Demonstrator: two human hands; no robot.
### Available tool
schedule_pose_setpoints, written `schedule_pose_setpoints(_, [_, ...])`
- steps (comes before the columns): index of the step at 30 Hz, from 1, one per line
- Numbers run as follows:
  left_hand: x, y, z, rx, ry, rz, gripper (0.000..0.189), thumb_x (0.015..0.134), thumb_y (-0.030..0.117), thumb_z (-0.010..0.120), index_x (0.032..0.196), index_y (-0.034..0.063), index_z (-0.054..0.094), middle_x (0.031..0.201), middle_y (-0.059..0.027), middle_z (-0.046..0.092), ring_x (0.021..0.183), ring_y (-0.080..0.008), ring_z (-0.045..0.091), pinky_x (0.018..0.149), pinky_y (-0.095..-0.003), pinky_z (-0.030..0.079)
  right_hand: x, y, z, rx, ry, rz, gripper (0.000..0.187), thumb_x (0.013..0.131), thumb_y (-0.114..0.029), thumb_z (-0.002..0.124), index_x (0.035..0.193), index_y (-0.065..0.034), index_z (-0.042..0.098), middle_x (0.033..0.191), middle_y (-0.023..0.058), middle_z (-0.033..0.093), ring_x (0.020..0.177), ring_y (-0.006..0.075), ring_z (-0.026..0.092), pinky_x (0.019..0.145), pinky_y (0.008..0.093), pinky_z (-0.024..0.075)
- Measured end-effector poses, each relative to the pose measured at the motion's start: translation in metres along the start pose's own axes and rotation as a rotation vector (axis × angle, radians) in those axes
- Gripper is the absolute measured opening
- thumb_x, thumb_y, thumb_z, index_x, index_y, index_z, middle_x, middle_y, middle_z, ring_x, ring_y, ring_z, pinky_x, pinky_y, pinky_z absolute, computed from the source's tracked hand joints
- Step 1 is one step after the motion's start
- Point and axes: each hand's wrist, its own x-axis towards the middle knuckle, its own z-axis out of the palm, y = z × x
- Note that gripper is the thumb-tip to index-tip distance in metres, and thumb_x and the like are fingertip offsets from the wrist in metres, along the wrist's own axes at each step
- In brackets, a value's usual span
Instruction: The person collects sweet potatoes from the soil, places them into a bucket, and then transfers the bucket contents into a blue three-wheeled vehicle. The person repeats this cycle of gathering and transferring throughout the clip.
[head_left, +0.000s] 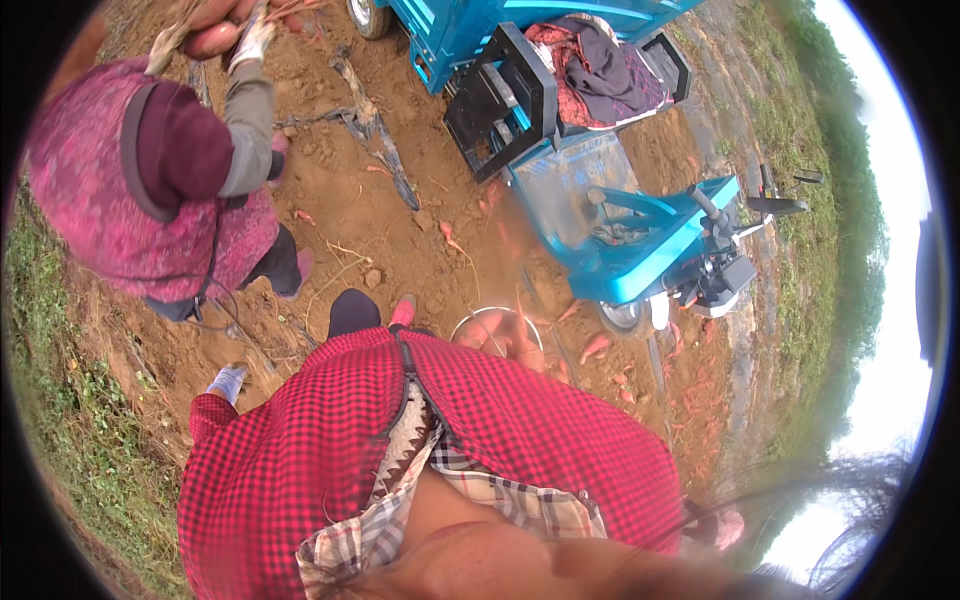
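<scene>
My left hand (229, 382), in a soiled pale glove, hangs beside my red-and-black checked jacket (300, 420) over bare soil. Nothing shows in it, and its fingers are too small and blurred to read. My right hand is out of view. Close in front of my body stands a round, pale-rimmed bucket (459, 324) that holds reddish sweet potatoes (517, 341); the jacket hides its near side. Several loose sweet potatoes (596, 346) lie on the soil to the right of it.
A blue cargo tricycle (622, 277) stands ahead to the right, clothes (600, 75) on its seat. At the left, a co-worker (172, 172) bends with gloved hands at large sweet potatoes (212, 41). Torn dark plastic film (386, 150) lies between. More roots (701, 412) cover the right-hand ground.
</scene>
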Motion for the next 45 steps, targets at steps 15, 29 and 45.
schedule_pose_setpoints(15, [0.081, 0.100, -0.068, 0.096, 0.108, 0.141, 0.035, 0.083, 0.026, 0.063, 0.112, 0.0082, 0.061, 0.084, -0.0108, 0.062, 0.073, -0.0256, 0.058, 0.063, -0.0360, 0.046, 0.024, -0.084, -0.042, 0.075, 0.085, 0.001, 0.056, 0.086, -0.056, 0.058, 0.108, -0.0057, 0.066, 0.092, 0.0173, 0.069, 0.082, 0.0322, 0.067, 0.071, 0.0410, 0.0504])
schedule_pose_setpoints(29, [0.082, 0.112, -0.122, 0.224, 0.269, 0.034, 0.038, 0.082, 0.031, 0.060, 0.115, 0.0127, 0.055, 0.101, -0.0139, 0.064, 0.095, -0.0327, 0.062, 0.081, -0.0444, 0.050, 0.114, -0.254, -0.064, 0.011, 0.020, 0.007, 0.055, 0.086, -0.056, 0.058, 0.106, -0.0052, 0.067, 0.089, 0.0169, 0.069, 0.078, 0.0306, 0.067, 0.069, 0.0400, 0.0504])
schedule_pose_setpoints(45, [0.280, 0.413, 0.076, -0.478, -0.072, 0.300, 0.083, 0.090, 0.070, 0.036, 0.153, 0.0171, 0.025, 0.155, -0.0122, 0.030, 0.138, -0.0284, 0.033, 0.114, -0.0447, 0.023, -0.088, -0.646, -0.218, -0.080, -0.170, -0.668, 0.052, 0.088, -0.047, 0.063, 0.119, -0.0047, 0.063, 0.090, 0.0084, 0.066, 0.084, 0.0175, 0.062, 0.076, 0.0316, 0.0503])
